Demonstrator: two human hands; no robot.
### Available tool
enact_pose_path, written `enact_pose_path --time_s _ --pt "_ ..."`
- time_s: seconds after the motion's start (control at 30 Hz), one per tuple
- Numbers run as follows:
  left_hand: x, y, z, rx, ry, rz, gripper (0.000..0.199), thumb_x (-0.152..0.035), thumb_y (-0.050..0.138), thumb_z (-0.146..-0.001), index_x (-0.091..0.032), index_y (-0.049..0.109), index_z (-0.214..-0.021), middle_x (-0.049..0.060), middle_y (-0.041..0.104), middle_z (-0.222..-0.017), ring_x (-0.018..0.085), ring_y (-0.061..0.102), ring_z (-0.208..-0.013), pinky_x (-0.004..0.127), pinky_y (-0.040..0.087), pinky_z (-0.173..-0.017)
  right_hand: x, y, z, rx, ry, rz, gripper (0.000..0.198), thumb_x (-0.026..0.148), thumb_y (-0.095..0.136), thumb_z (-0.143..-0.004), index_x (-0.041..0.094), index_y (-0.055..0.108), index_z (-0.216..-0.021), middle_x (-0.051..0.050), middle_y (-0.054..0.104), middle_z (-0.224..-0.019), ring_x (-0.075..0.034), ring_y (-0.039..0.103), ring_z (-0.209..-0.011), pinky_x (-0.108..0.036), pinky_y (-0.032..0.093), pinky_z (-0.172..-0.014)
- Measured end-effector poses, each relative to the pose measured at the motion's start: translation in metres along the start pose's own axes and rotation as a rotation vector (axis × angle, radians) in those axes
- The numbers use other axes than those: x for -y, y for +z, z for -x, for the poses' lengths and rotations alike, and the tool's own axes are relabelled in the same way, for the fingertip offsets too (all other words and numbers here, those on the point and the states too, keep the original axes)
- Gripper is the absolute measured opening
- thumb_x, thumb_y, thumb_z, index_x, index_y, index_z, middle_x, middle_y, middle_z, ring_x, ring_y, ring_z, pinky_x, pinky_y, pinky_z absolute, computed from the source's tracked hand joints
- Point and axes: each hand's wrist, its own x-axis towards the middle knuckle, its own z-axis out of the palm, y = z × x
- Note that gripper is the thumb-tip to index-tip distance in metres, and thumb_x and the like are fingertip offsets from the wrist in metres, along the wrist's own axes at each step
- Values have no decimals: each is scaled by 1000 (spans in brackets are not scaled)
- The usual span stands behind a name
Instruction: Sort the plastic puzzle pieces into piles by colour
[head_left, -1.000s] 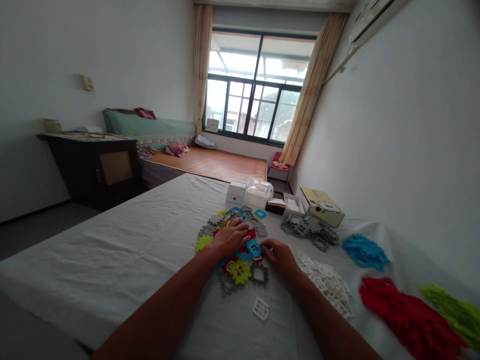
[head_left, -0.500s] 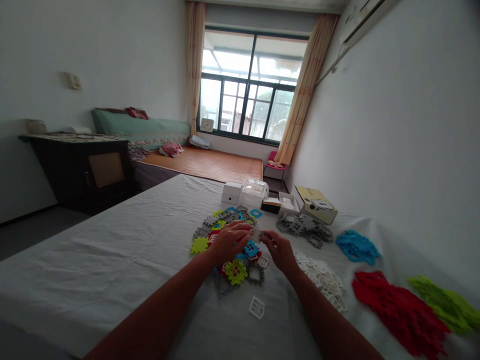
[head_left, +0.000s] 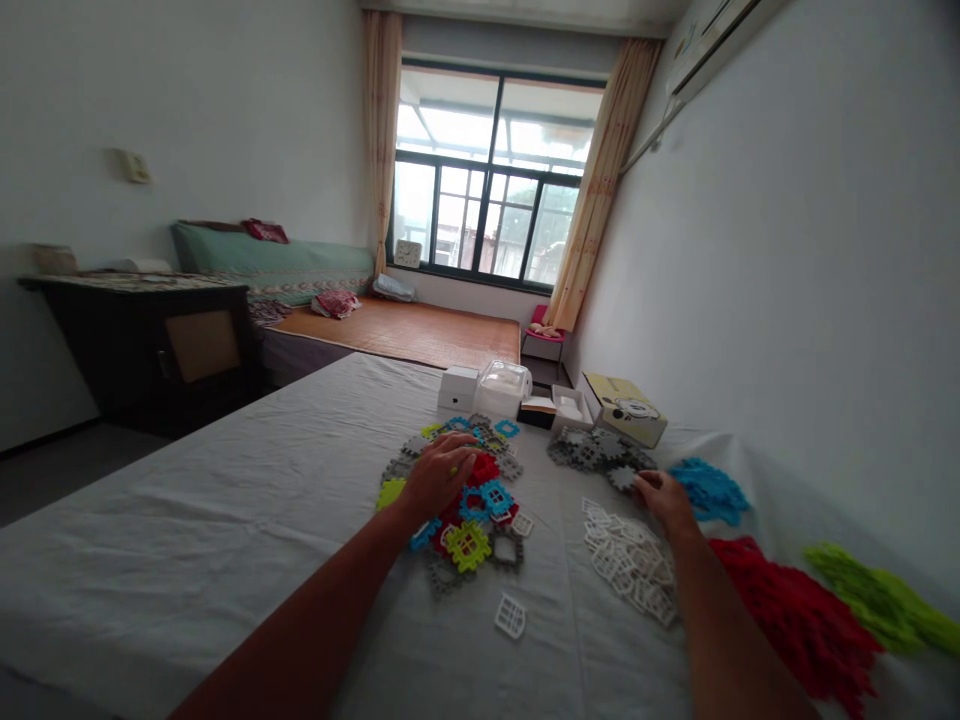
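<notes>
My left hand [head_left: 439, 475] lies over a mixed pile of toothed plastic building pieces. Its fingers are spread and slightly curled, with the tips by a red piece [head_left: 486, 466]; what lies beneath the palm is hidden. Blue window piece [head_left: 496, 497] and lime window piece [head_left: 468, 546] show in front of it. On the right, my right hand [head_left: 664, 497] pinches a grey toothed piece [head_left: 622, 480] at the near edge of a heap of grey pieces [head_left: 596, 450]. A single white window piece [head_left: 511, 616] lies apart, nearer to me.
Sorted heaps lie to the right: white window pieces [head_left: 630, 565], blue pieces [head_left: 709, 490], red pieces [head_left: 795, 615] and lime pieces [head_left: 870, 595]. Behind the piles stand a white box [head_left: 457, 388], a clear plastic container [head_left: 502, 390] and a yellow box [head_left: 624, 408]. A grey-white cloth [head_left: 225, 500] covers the surface.
My right hand has moved right from the mixed pile to the grey heap, carrying a grey piece. My left hand has let go of that piece and moved slightly left over the pile.
</notes>
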Motion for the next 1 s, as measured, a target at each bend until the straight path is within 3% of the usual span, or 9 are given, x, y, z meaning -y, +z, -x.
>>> enact_pose_path --time_s 0.13,0.23,0.3,0.43,0.57,0.67,0.77,1.0 --pt "8 -3 0 -42 -39 -21 27 -27 42 -91 -23 66 -101 4 63 -113 19 53 -110 38 41 -98 -2 1 -4 -17 -32 53 27 33 56 -63 15 63 -82 -10 68 -71 -26 65 -71 -37 51 -66" --pt "10 -5 -1 -59 -67 -36 27 -27 42 -91 -23 66 -101 3 65 -110 19 54 -108 37 41 -97 7 -1 -6 -159 -230 245 34 31 52 -65 12 63 -91 -15 67 -89 -30 61 -92 -42 46 -82" --pt "10 -5 -1 -48 -73 -45 26 -27 42 -90 -23 67 -99 3 65 -109 18 54 -107 36 42 -96 22 5 1 -179 -361 324 34 33 46 -72 13 63 -95 -15 67 -95 -28 60 -94 -40 44 -84" --pt "13 -3 -1 -69 -112 -69 27 -28 42 -90 -24 67 -99 2 66 -108 17 55 -105 34 43 -95 65 49 42 161 -501 253 33 38 40 -84 20 64 -98 -8 69 -90 -21 63 -79 -32 48 -74" --pt "22 -4 1 -121 -185 -98 28 -30 41 -90 -24 67 -99 2 66 -107 17 55 -104 33 43 -94 94 103 84 431 -794 292 35 34 38 -89 23 60 -114 -6 63 -115 -22 51 -113 -35 41 -94" --pt "29 -7 0 -135 -239 -110 29 -30 40 -91 -23 67 -98 3 67 -105 17 56 -103 32 43 -94 97 123 94 483 -799 367 41 29 35 -91 24 49 -129 -4 57 -126 -22 39 -125 -37 38 -97" --pt "35 -8 0 -115 -307 -131 29 -30 40 -90 -23 67 -99 3 67 -104 18 56 -103 32 43 -93 93 122 91 533 -780 424 42 27 38 -90 24 47 -130 -4 57 -126 -21 39 -124 -37 37 -97" --pt "33 -1 7 134 -242 -168 31 -29 53 -80 -27 63 -110 3 65 -111 21 55 -107 35 43 -91 97 110 92 524 -779 384 20 34 54 -82 23 64 -97 -7 61 -112 -22 50 -106 -34 39 -90"
